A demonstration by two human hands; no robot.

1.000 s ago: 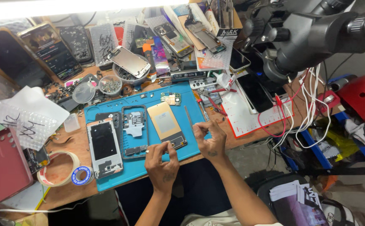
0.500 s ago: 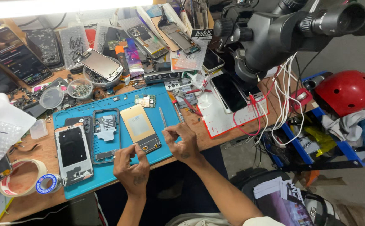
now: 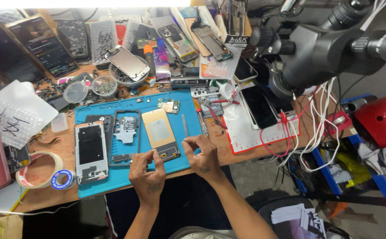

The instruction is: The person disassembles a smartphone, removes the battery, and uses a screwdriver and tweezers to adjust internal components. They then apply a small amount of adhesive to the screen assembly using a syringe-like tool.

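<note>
On the blue mat (image 3: 113, 177) at the front of the table (image 3: 46, 199), both hands work at the lower end of a phone panel with a gold back (image 3: 159, 132), which lies flat near the middle of the mat. The left hand (image 3: 146, 170) has its fingers curled, thumb and forefinger pinched close together right at the panel's bottom edge; whether something tiny sits between them cannot be told. The right hand (image 3: 204, 155) is just beside the panel's lower right corner, fingers bent inward and nearly closed, with nothing clearly seen in its grasp.

Left of the gold panel lies a dark phone frame (image 3: 125, 137) with parts inside, and further left a second phone shell (image 3: 91, 150) with a black middle. A thin metal tool (image 3: 185, 125) rests just right of the panel, and a small green circuit board (image 3: 169, 106) lies near the mat's upper edge. Off the mat to the left sit a roll of tape (image 3: 35, 170) and a small blue spool (image 3: 62, 179). A black microscope (image 3: 317, 48) hangs over the right side of the table, and a red helmet (image 3: 381, 119) sits beyond it.
</note>
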